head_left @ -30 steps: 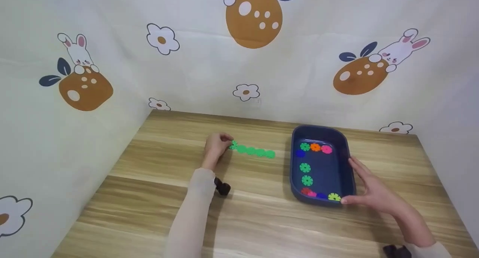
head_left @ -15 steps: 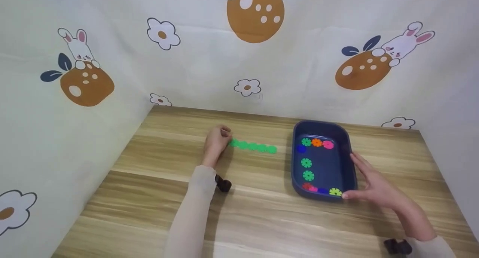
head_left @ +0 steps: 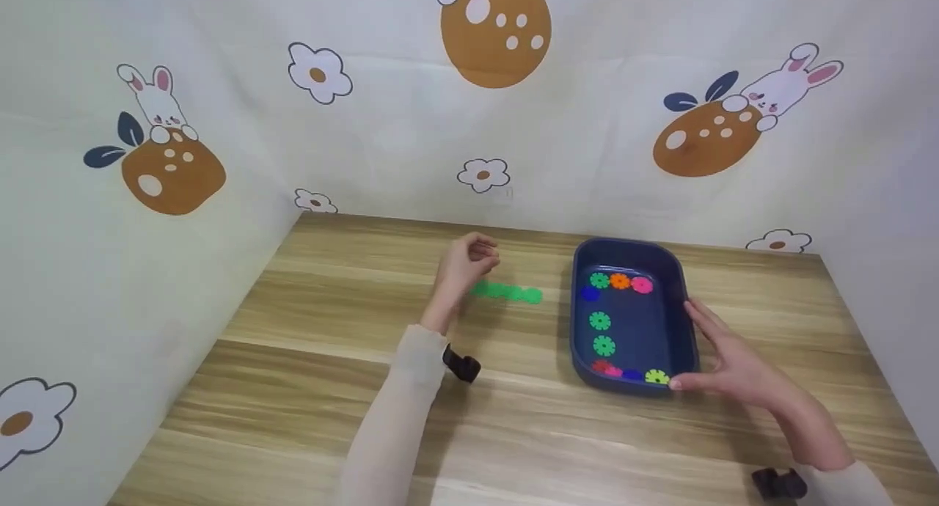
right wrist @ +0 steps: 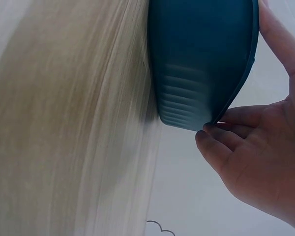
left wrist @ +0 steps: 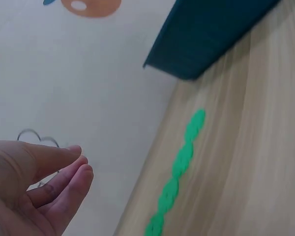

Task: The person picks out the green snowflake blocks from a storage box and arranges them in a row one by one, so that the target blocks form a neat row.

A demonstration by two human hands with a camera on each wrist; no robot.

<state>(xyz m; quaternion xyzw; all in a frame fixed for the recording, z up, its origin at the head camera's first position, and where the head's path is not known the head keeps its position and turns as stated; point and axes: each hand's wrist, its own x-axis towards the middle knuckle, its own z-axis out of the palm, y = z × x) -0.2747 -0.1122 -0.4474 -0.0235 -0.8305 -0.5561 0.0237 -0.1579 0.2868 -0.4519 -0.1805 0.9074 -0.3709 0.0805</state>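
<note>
My left hand [head_left: 467,266] hovers above the green row, thumb and fingertips close together with nothing between them in the left wrist view. Under it on the table lie several green notched discs [head_left: 508,292] in a line, overlapping edge to edge; the hand hides the row's left end. In the left wrist view the green discs [left wrist: 176,172] form a chain. My right hand [head_left: 741,367] holds the dark blue plastic bin [head_left: 671,337] at its right side, thumb by the near corner and fingers along the right rim. The right wrist view shows fingertips [right wrist: 211,132] at the rim.
Inside the bin lie loose discs: a green disc [head_left: 600,320], an orange disc [head_left: 620,281], a pink disc [head_left: 642,285], a yellow disc [head_left: 656,376] and several others. A patterned cloth [head_left: 396,125] hangs behind the wooden table [head_left: 293,389].
My left hand has come off the left end of the green row and moved right and up over it. The right hand stays at the bin.
</note>
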